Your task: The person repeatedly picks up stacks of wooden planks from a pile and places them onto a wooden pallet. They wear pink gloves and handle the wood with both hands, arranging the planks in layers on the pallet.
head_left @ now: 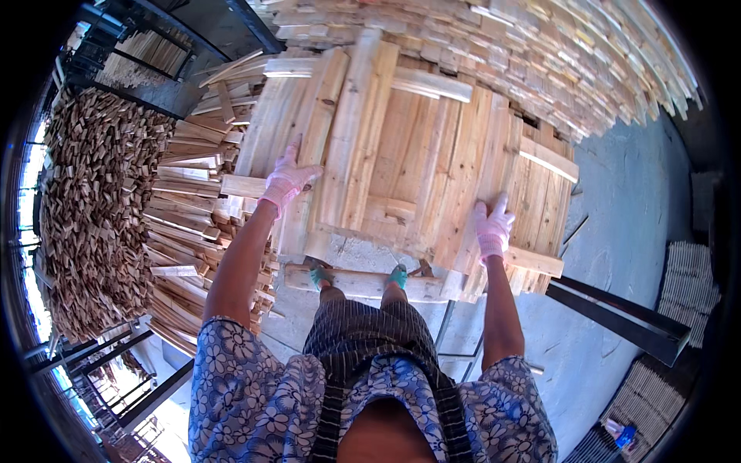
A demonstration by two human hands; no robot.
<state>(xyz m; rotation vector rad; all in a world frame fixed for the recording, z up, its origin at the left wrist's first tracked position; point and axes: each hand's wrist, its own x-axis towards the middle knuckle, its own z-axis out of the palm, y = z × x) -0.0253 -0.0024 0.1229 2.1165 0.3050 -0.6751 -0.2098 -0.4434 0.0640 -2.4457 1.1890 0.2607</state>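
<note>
Judged liable to slide or skew at the upper boards (pixel 370 116), lying on the planks (pixel 451 170) between the stack (pixel 494 54) and the feet (pixel 397 276) with no fastening visible, if pushed unevenly from the sides. Noted at left: left hand (pixel 289 179), gloved, thumb and fingers spread wide, touching a side board (pixel 297 228). Noted at right: right hand (pixel 494 226), gloved, fingers parted, resting on the planks toward the near edge, gripping nothing.

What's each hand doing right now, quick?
Left hand: open, thumb and fingers spread, touching the wooden planks.
Right hand: open, fingers apart, also touching the planks.
</note>
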